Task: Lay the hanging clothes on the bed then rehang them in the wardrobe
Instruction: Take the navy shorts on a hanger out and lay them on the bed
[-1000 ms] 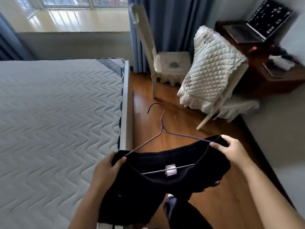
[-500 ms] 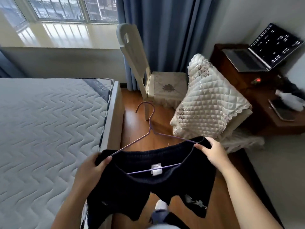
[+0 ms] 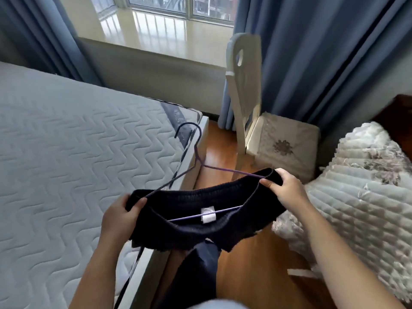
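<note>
A black pair of shorts [image 3: 200, 228] with a white label at the waistband sits on a thin purple wire hanger [image 3: 198, 152]. The hanger's hook points away from me, over the bed's edge. My left hand [image 3: 120, 217] grips the waistband's left end together with the hanger's arm. At the right end, my right hand [image 3: 287, 190] pinches the waistband against the wire. The garment hangs in the air beside the bed [image 3: 66, 163], a grey quilted mattress on my left. No wardrobe is in view.
A cream chair [image 3: 245, 90] with a cushioned seat stands ahead by the blue curtains [image 3: 312, 52]. A quilted cream cover [image 3: 361, 186] drapes over furniture on the right. Wooden floor [image 3: 256, 259] runs between bed and chair. A window sill lies beyond the bed.
My view has swung left and upward, so the desk and laptop have left the frame. Both hands keep the same hold on the shorts and hanger, now raised higher.
</note>
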